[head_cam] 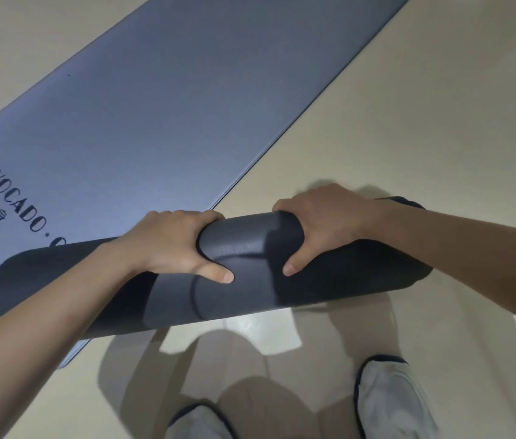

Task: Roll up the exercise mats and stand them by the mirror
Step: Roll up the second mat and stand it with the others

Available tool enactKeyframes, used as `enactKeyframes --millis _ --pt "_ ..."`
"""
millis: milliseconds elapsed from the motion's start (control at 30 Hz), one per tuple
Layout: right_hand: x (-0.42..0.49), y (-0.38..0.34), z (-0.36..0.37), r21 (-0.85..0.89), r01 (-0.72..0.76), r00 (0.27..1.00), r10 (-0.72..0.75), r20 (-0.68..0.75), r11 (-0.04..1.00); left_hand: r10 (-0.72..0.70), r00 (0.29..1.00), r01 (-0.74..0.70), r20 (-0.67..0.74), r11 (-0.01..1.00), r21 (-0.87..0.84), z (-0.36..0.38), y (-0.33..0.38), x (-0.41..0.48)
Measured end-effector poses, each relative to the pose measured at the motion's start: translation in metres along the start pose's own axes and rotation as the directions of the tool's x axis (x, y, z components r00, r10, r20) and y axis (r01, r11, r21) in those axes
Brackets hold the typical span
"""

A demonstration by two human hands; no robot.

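Observation:
A dark grey rolled mat (250, 248) lies crosswise in front of me, raised over the floor. My left hand (174, 242) grips the roll left of its middle, fingers curled over the far side and thumb on the near side. My right hand (320, 226) grips it just right of the middle in the same way. A second mat (171, 106), blue-grey with black "AVOCADO" lettering near its left end, lies flat and unrolled on the floor behind the roll. The roll's left end overlaps that flat mat's near corner. No mirror is in view.
Beige tiled floor (408, 122) stretches to the right of the flat mat. My two feet in pale shoes, the left foot (199, 423) and the right foot (389, 397), stand at the bottom edge below the roll.

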State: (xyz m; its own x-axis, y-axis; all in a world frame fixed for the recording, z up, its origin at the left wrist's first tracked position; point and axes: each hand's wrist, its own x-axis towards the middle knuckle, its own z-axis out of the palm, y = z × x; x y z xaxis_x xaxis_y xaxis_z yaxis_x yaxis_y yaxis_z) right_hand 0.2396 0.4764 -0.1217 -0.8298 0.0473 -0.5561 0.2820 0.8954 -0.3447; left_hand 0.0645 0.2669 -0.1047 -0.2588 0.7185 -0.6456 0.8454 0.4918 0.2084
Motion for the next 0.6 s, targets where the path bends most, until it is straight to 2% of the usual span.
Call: enactKeyframes --millis 100,167,233,300,433,600 --pt "0.011 0.012 -0.008 0.107 -0.026 1.000 0.025 0.005 0.994 0.099 0.959 -0.093 -0.264 0.995 0.037 0.014 0.001 -0.006" --pt "0.015 0.019 -0.010 0.134 -0.050 0.997 0.057 -0.049 0.990 0.180 0.877 -0.173 -0.445 0.983 0.057 0.032 0.012 -0.012" --pt "0.019 0.026 -0.012 0.091 -0.098 0.984 0.110 -0.138 0.991 0.221 0.799 -0.198 -0.559 0.975 0.102 0.053 0.029 -0.018" --pt "0.020 0.030 -0.014 0.049 -0.154 0.961 0.161 -0.223 0.987 0.251 0.779 -0.178 -0.575 0.967 0.181 0.070 0.043 -0.020" --pt "0.008 0.043 -0.015 0.086 -0.180 0.916 0.199 -0.348 0.980 0.322 0.802 -0.138 -0.503 0.919 0.368 0.077 0.044 -0.009" --pt "-0.030 0.091 0.002 0.269 -0.205 0.772 0.325 -0.546 0.941 0.322 0.828 -0.119 -0.460 0.901 0.416 0.050 0.032 0.015"
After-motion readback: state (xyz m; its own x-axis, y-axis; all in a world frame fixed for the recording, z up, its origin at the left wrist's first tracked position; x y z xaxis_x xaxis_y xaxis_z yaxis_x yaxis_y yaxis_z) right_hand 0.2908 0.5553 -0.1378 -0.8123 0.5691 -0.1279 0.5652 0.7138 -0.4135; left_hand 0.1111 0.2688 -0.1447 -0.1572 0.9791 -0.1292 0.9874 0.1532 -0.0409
